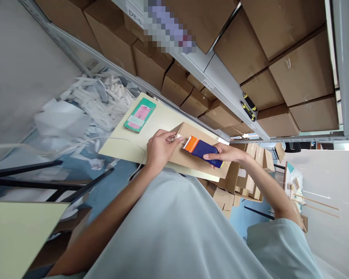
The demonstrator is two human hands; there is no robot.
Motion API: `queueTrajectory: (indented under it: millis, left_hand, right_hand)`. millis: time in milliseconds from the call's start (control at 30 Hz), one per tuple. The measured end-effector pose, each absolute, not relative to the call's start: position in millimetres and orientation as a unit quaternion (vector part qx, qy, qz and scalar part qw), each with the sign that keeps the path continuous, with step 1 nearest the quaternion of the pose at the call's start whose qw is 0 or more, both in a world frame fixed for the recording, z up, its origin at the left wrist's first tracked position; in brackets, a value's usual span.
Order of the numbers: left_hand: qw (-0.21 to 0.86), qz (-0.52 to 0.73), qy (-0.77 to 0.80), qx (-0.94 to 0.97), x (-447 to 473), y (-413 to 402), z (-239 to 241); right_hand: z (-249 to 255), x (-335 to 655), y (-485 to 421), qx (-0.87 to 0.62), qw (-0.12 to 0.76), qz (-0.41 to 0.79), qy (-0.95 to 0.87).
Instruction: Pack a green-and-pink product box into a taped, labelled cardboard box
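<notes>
A brown cardboard box (189,164) lies on the pale yellow tabletop (120,133) before me. My right hand (219,154) grips a dark blue and orange tape dispenser (203,151) by its blue body, over the box. White teeth line the dispenser's orange end, which points toward my left hand. At the box's left edge, my left hand (160,149) has thumb and fingers pressed together. A small shiny, whitish bit shows at those fingertips, too small to make out. Left of the box, a green package (139,115) with a pink front lies flat.
Metal shelves (221,95) with many cardboard boxes (304,69) run along the far side. Two yellow-black cutters (248,110) lie on one shelf. White scraps (104,97) are heaped at left, and a white cable (84,142) crosses there. Open cartons (251,166) stand at right.
</notes>
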State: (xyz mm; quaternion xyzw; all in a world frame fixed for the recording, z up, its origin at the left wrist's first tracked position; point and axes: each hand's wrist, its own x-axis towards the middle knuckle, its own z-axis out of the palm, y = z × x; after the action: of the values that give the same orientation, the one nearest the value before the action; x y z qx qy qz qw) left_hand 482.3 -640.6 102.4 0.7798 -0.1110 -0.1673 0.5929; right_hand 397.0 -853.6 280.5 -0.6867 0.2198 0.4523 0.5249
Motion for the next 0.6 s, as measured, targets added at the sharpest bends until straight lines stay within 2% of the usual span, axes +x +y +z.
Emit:
queueTrajectory:
  millis: [233,600]
  left_hand:
    - [0.646,-0.136,-0.083,0.747,476,-645,90]
    - [0.566,-0.119,-0.065,0.813,481,-640,92]
  right_hand:
    - [275,390,-860,-0.680,0.546,0.451,0.189]
    - [308,306,-924,-0.670,0.548,0.468,0.180]
